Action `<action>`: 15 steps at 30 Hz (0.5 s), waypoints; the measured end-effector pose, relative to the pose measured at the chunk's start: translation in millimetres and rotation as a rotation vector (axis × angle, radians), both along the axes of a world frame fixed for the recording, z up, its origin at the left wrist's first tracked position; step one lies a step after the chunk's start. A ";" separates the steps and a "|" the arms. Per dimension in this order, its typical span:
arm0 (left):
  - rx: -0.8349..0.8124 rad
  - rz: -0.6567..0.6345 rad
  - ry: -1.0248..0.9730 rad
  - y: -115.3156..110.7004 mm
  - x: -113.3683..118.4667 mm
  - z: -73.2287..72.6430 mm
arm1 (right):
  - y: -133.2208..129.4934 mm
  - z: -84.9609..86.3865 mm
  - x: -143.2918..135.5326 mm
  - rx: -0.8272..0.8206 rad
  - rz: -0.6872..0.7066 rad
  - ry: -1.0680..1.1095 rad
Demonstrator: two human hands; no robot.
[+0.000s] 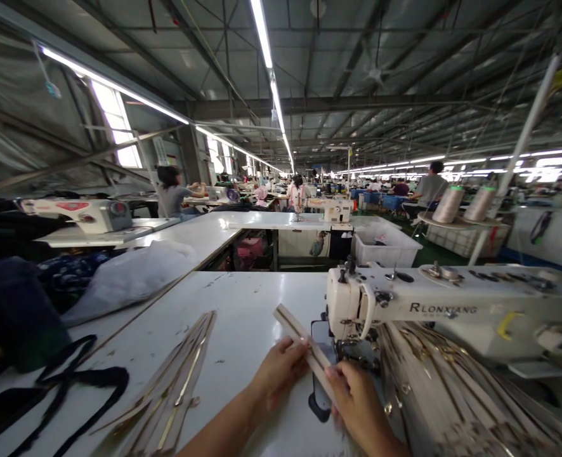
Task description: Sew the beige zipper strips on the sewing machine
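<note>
A light beige zipper point(292, 322) with metal teeth runs slantwise between my two hands, in front of the sewing machine point(405, 292). My left hand point(281, 369) pinches it near its upper part, beside a small metal piece that looks like the slider. Further down the tape, my right hand point(357, 397) grips it with thumb and fingers. Under the machine arm and to its right lies a large pile of similar zippers point(457, 381). On the table to the left, a smaller bunch of zippers point(181, 381) lies flat.
Black straps point(91, 374) lie at the left, near a white plastic bag point(138, 276). A white bin point(385, 244) stands behind the machine. Thread cones point(448, 204) sit on a stand at the right. Another sewing machine point(88, 216) and several people are further back.
</note>
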State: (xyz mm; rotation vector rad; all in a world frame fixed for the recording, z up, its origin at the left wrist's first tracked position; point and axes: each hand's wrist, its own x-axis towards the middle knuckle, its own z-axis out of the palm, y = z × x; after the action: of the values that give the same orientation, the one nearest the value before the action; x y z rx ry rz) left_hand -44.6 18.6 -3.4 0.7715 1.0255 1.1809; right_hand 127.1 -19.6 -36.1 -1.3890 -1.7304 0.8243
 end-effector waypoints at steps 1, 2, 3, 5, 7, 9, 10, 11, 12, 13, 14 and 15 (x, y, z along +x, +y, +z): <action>0.089 0.038 0.141 -1.1 0.6 -2.7 | -0.3 -2.8 0.3 0.051 -0.011 -0.021; 0.174 0.072 0.280 -1.8 0.7 -5.1 | -0.8 -5.1 0.4 0.102 -0.026 -0.041; 0.238 0.082 0.388 -2.3 0.8 -7.3 | -1.5 -7.0 0.3 0.146 -0.037 -0.058; 0.264 -0.003 0.458 -3.1 2.3 -11.4 | -2.6 -10.0 -0.4 0.205 -0.049 -0.088; 0.239 -0.135 0.394 -4.5 6.6 -15.5 | -3.2 -12.4 -1.6 0.232 -0.046 -0.121; 0.222 -0.178 0.285 -7.1 13.4 -19.0 | -3.6 -14.7 -3.2 0.242 -0.043 -0.167; 0.209 -0.168 0.219 -8.9 16.9 -20.2 | -3.9 -15.8 -4.2 0.242 -0.047 -0.194; 0.186 -0.152 0.151 -10.8 20.2 -21.1 | -4.2 -16.7 -5.3 0.242 -0.054 -0.225; 0.154 -0.137 0.085 -12.6 23.0 -21.6 | -4.7 -17.3 -6.6 0.245 -0.063 -0.256; 0.123 -0.122 0.030 -14.2 25.1 -21.8 | -5.4 -17.6 -8.2 0.247 -0.072 -0.280; 0.097 -0.104 -0.007 -15.4 26.6 -22.0 | -6.2 -17.4 -9.9 0.247 -0.079 -0.294; 0.082 -0.082 -0.030 -16.2 27.6 -22.2 | -7.0 -16.8 -11.8 0.247 -0.081 -0.297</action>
State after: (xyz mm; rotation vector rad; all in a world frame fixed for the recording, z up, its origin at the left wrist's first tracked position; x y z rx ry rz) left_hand -17.0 2.4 -25.6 0.8506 0.9170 1.1660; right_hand 115.3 -26.6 -52.9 -1.4535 -1.9094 0.3566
